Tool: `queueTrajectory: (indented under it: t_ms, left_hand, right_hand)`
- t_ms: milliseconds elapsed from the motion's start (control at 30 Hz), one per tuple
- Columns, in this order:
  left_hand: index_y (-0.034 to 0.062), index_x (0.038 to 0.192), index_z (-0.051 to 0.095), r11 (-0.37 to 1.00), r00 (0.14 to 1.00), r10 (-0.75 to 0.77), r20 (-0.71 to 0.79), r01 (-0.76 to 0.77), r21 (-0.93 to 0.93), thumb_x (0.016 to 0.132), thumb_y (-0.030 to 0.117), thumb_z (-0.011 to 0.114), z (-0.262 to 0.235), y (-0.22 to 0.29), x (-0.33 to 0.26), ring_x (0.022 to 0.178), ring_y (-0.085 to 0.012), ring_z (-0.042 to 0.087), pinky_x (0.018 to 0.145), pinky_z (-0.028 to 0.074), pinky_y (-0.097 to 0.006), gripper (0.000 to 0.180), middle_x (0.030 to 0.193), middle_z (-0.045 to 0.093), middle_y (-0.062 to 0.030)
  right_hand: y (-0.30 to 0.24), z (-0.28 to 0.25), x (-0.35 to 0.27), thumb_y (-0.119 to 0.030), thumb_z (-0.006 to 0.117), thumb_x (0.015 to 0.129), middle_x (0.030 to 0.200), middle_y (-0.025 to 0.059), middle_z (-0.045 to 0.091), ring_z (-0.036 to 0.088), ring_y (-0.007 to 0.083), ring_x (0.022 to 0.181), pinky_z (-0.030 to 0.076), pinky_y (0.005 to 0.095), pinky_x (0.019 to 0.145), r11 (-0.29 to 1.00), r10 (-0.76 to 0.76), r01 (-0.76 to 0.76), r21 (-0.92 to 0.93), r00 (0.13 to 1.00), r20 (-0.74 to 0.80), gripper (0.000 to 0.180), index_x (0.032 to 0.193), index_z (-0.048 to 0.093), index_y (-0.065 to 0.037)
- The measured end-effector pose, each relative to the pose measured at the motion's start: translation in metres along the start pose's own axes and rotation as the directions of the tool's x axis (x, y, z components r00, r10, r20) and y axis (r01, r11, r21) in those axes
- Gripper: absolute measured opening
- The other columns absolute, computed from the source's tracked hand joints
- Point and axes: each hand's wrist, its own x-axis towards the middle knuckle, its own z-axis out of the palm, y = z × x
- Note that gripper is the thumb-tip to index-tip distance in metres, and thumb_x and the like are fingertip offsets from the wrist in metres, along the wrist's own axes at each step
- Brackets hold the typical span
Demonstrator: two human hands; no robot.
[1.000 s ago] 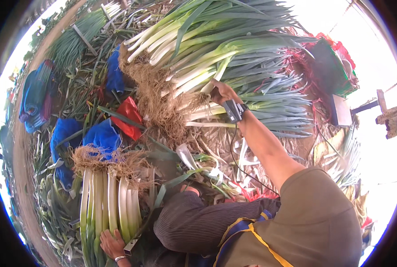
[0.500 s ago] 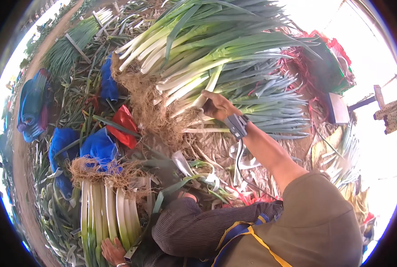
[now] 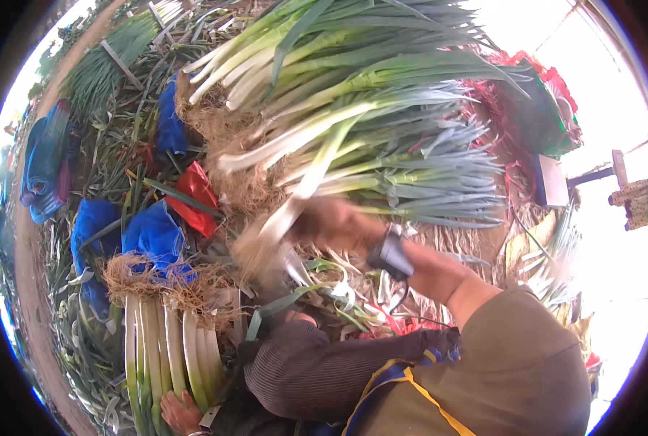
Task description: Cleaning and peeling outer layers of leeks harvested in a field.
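In my right hand (image 3: 331, 221), blurred by motion, is a leek (image 3: 306, 185); its white stem and smeared roots slant down to the left. That hand is closed around the stem, below a large pile of leeks (image 3: 382, 94) with green tops to the right and roots to the left. My left hand (image 3: 181, 412), at the lower left, lies with its fingers over the stalks of a bundle of leeks (image 3: 171, 341). The bundle's roots (image 3: 171, 287) point away from me, the green parts toward me. Some of the left hand's grip is hidden behind the stalks.
Blue mesh bags (image 3: 153, 236) and a red piece of plastic (image 3: 193, 196) lie beyond the bundle. Loose leaves (image 3: 346, 291) litter the ground in front of me. Red string (image 3: 495, 109) and a green and red bag (image 3: 549, 109) sit at the far right.
My right hand has drawn a leek out of the pile, toward me and slightly left. The left hand stays on the bundle. The view has shifted slightly.
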Motion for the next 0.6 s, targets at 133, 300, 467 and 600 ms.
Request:
queueTrajectory:
  t_ms: [133,300,467,600]
  left_hand:
    - [0.0056,0.100,0.056,0.995,0.979,0.024,-0.202,-0.042,-0.087,0.092,0.051,0.044,0.007,0.008,0.006,0.095,-0.0342,0.055,0.074,0.042,-0.048,0.048,0.098,0.056,-0.0151]
    - [0.0076,0.097,0.057,0.994,0.965,0.002,-0.263,-0.032,-0.109,0.091,0.053,0.045,-0.009,0.015,0.006,0.094,-0.0327,0.056,0.074,0.043,-0.046,0.048,0.096,0.059,-0.0129]
    - [0.0083,0.097,0.058,0.991,0.957,-0.014,-0.289,-0.025,-0.131,0.090,0.052,0.047,0.000,0.013,0.005,0.092,-0.0317,0.056,0.073,0.043,-0.046,0.046,0.094,0.058,-0.0119]
    - [0.0085,0.095,0.059,0.993,0.950,-0.014,-0.311,-0.022,-0.113,0.090,0.050,0.048,-0.005,0.017,0.007,0.092,-0.0314,0.056,0.072,0.043,-0.046,0.043,0.093,0.058,-0.0116]
  right_hand:
    - [0.062,0.119,-0.006,-0.018,0.061,0.093,0.111,0.0129,0.065,0.065,0.0217,0.101,0.056,0.0311,0.087,0.999,0.025,-0.024,0.023,0.998,-0.051,0.023,0.106,0.059,0.001]
    - [0.076,0.161,0.034,-0.015,0.057,0.095,0.107,0.0145,0.064,0.066,0.0210,0.095,0.059,0.0269,0.076,0.958,0.003,0.011,0.287,0.999,-0.049,0.023,0.110,0.055,0.002]
    - [-0.008,0.235,0.054,-0.013,0.060,0.092,0.108,0.0154,0.062,0.066,0.0225,0.095,0.059,0.0297,0.082,0.728,-0.504,0.392,0.562,0.862,0.051,0.021,0.106,0.052,0.000]
    - [-0.017,0.297,0.065,-0.019,0.052,0.097,0.102,0.0147,0.064,0.066,0.0203,0.091,0.059,0.0277,0.079,0.721,-0.605,0.354,0.595,0.739,0.294,0.020,0.105,0.052,-0.001]
